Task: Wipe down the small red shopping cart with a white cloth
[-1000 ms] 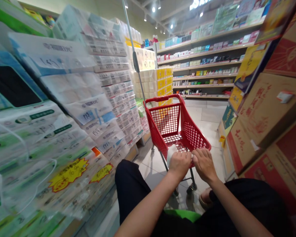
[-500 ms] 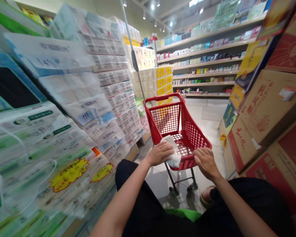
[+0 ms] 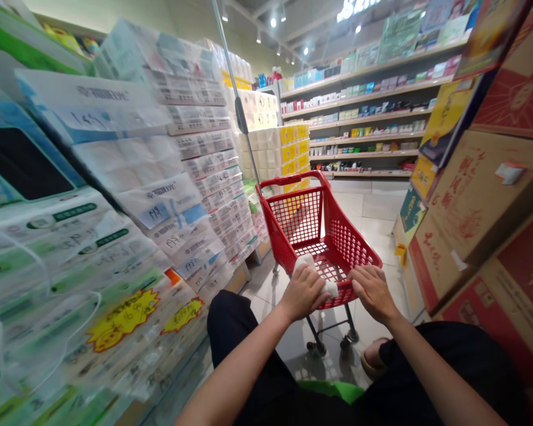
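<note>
In front of me stands a red plastic shopping cart (image 3: pixel 353 239) with lattice sides and small black wheels. My left hand (image 3: pixel 302 291) presses a white cloth (image 3: pixel 331 289) against the cart's near rim, fingers curved over it. Part of the cloth shows beyond the fingers, inside the basket edge; the rest lies hidden under the palm. My right hand (image 3: pixel 373 290) grips the same rim at its right corner, with the fingers wrapped over the top. The basket holds nothing that I can see.
On the left rise stacks of wrapped tissue packs (image 3: pixel 160 201) with yellow price tags (image 3: pixel 123 319). Cardboard cartons (image 3: pixel 506 195) are piled on the right. A metal pole (image 3: pixel 233 77) stands up from the cart's left side. Shelves of small goods (image 3: pixel 359 109) line the back.
My left hand has moved right and slightly down along the near rim, carrying the cloth, which is now more covered by the hand. My right hand keeps its hold on the corner.
</note>
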Motion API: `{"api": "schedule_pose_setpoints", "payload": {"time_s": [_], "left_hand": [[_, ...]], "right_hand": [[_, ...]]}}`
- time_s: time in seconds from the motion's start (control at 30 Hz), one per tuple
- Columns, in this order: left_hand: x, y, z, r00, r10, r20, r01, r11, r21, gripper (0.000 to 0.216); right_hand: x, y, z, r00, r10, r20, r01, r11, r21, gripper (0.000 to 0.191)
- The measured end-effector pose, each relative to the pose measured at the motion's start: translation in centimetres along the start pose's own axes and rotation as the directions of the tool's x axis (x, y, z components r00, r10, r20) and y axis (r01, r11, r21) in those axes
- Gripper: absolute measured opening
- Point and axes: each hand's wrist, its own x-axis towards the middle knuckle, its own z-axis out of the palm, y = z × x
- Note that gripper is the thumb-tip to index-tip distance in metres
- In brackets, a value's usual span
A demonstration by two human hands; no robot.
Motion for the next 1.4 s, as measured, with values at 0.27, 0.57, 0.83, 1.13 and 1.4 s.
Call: {"api": "schedule_pose_setpoints", "payload": {"time_s": [0.27,0.57,0.83,1.13,1.4], "left_hand": [[1.1,-0.9,0.6,0.936,0.351,-0.015,-0.351,0.936,-0.018,0.035],[1.6,-8.3,0.3,0.981,0.187,0.058,-0.187,0.982,-0.005,0.036],[2.3,-6.8,1.2,0.996,0.081,0.023,-0.082,0.994,0.078,0.040],[2.2,-5.8,1.2,1.000,0.011,0.011,-0.012,0.994,0.111,0.037],[-2.3,-14.4,-3.6,0.986,-0.165,0.015,0.157,0.959,0.235,0.030]], "right_hand": [[-2.0,1.8,-1.8,0.999,0.007,-0.044,-0.003,0.996,0.090,0.030],[-2.0,2.9,-2.1,0.999,0.004,-0.044,-0.002,0.998,0.055,0.027],[-0.4,-0.2,-1.8,1.000,0.018,-0.012,-0.019,0.997,-0.079,0.028],[0.6,-3.2,-0.4,0.999,0.011,0.033,-0.007,0.991,-0.131,0.026],[0.7,-2.3,0.9,0.999,-0.047,0.006,0.047,0.992,-0.117,0.025]]}}
